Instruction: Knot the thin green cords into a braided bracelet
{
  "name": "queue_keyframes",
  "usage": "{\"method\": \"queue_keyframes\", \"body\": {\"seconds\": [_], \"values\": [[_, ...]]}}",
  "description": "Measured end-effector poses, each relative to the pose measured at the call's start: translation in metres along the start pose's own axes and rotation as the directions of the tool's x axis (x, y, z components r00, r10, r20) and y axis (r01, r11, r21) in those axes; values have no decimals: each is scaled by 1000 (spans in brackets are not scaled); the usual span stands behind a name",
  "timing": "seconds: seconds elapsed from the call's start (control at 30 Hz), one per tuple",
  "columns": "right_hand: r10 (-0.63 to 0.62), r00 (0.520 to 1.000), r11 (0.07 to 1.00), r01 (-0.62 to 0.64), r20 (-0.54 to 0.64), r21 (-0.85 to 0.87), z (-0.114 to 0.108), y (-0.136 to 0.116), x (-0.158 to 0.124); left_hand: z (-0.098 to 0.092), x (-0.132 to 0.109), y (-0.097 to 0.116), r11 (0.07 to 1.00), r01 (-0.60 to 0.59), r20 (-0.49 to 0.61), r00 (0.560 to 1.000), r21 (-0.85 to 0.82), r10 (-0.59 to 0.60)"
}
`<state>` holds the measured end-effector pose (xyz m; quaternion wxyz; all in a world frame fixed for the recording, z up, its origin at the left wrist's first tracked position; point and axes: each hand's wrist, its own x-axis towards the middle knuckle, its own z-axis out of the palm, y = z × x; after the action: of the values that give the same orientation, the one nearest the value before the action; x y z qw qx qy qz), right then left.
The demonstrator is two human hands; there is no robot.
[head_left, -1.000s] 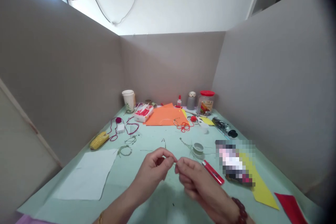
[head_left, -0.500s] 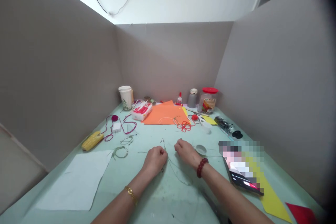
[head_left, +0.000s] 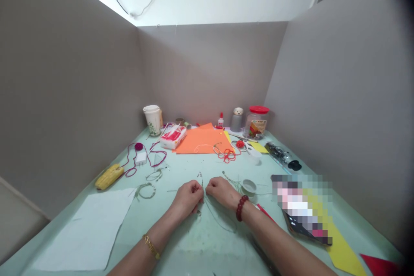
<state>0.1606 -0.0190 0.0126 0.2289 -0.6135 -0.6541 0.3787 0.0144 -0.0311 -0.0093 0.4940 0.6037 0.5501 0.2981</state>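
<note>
Near the middle of the table, my left hand [head_left: 187, 197] is closed in a pinch on a thin green cord [head_left: 223, 224]. Part of the cord stands out above its fingertips, and a loose loop curves down to the right over the tabletop. Close beside it, my right hand [head_left: 223, 192] has its fingers pressed together at the cord; whatever lies between them is hidden. Just behind the right hand are more green strands [head_left: 231, 179] and a small round grey-green container or roll [head_left: 249, 186]. Knotted green cord loops [head_left: 145, 191] lie left of my left hand.
A white sheet [head_left: 87, 228] lies at left, beside a yellow corn-shaped object [head_left: 110, 177]. On the right are a phone-like device [head_left: 304, 211], partly pixelated, and yellow paper [head_left: 344, 250]. Orange paper [head_left: 203, 142], a tissue pack [head_left: 173, 137] and a red-lidded jar [head_left: 257, 123] stand farther back.
My right hand has moved left and slightly down, so its fingertips are now close to my left hand. Green strands and a red item near the right wrist have come into sight.
</note>
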Motion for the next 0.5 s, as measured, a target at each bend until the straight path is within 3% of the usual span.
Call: {"method": "queue_keyframes", "body": {"seconds": [0.27,0.5], "values": [[94,982,958,-134,162,255,2,-6,2,-1,0,5,998,63,-7,998,-21,-63],[117,977,929,-171,178,328,4,-4,4,1,2,-1,998,44,27,999,49,-45]]}}
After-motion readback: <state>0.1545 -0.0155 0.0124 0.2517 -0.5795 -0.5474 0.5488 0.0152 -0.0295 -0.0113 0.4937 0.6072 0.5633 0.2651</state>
